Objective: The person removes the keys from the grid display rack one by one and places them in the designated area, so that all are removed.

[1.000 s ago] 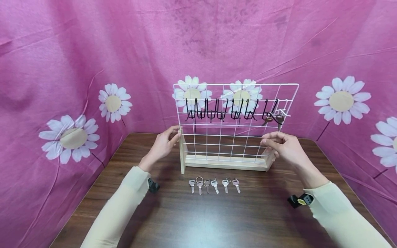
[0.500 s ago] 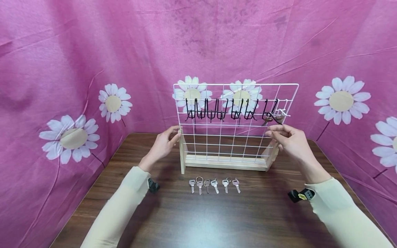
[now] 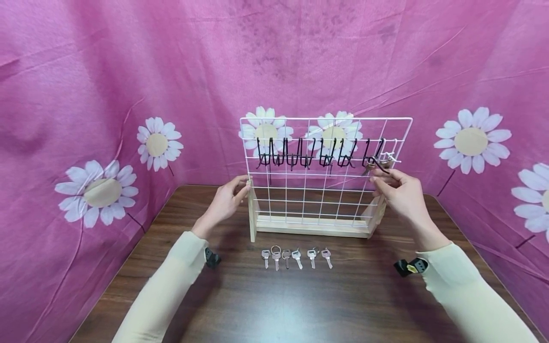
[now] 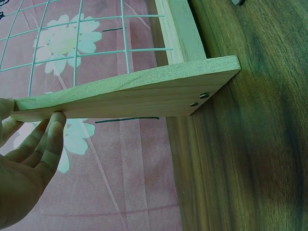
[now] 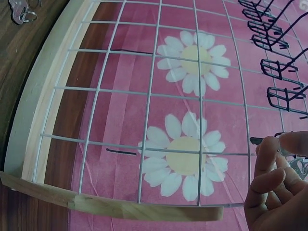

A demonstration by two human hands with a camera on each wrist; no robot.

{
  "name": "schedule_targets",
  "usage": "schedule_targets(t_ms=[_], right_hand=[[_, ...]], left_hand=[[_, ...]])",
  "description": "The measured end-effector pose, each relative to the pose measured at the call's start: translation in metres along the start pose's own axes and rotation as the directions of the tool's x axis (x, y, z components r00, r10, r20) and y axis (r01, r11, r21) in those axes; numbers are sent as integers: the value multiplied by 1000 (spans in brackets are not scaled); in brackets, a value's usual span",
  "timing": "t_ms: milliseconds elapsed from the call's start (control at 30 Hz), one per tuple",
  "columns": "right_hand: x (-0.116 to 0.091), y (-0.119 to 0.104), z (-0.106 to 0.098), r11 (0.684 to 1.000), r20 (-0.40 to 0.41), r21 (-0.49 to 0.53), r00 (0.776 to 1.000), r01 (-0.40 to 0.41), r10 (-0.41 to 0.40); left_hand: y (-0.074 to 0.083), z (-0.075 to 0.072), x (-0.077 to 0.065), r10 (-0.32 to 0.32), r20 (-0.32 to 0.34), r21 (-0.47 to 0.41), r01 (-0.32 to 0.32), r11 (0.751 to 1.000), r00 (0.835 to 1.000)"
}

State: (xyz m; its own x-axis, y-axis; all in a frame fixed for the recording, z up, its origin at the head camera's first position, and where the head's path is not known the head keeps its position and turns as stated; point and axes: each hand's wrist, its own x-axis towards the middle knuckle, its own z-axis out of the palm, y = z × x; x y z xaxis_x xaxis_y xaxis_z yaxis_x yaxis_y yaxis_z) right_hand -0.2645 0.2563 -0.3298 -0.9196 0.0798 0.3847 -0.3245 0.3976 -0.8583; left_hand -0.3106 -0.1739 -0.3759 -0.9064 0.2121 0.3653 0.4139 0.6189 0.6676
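A white wire grid rack (image 3: 326, 117) with wooden end supports stands on the table. My left hand (image 3: 227, 200) grips the upper end of the left wooden support (image 4: 130, 89), thumb on one side and fingertips on the other. My right hand (image 3: 401, 193) is raised at the rack's right edge, fingers bent and thumb close to the index finger. A hanging key (image 3: 368, 165) shows just above its fingertips. Behind the fingers in the right wrist view is a silver key (image 5: 299, 166). I cannot tell whether the fingers pinch a key.
Black hooks (image 3: 327, 155) line the grid's upper part, with white hooks (image 3: 390, 155) at its right end. Several loose keys (image 3: 297, 258), some with rings, lie in a row on the brown table (image 3: 274, 305) before the rack. Pink cloth (image 3: 206, 71) hangs behind.
My right hand has risen along the rack's right side, up to the hanging keys, and now covers part of them. The left hand keeps its hold on the left support.
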Motion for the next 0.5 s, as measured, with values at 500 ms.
schedule_targets(t_ms=[500], right_hand=[[1, -7, 8, 999, -20, 30, 999, -41, 42]], left_hand=[[0, -1, 0, -12, 11, -9, 12, 1000, 1000]])
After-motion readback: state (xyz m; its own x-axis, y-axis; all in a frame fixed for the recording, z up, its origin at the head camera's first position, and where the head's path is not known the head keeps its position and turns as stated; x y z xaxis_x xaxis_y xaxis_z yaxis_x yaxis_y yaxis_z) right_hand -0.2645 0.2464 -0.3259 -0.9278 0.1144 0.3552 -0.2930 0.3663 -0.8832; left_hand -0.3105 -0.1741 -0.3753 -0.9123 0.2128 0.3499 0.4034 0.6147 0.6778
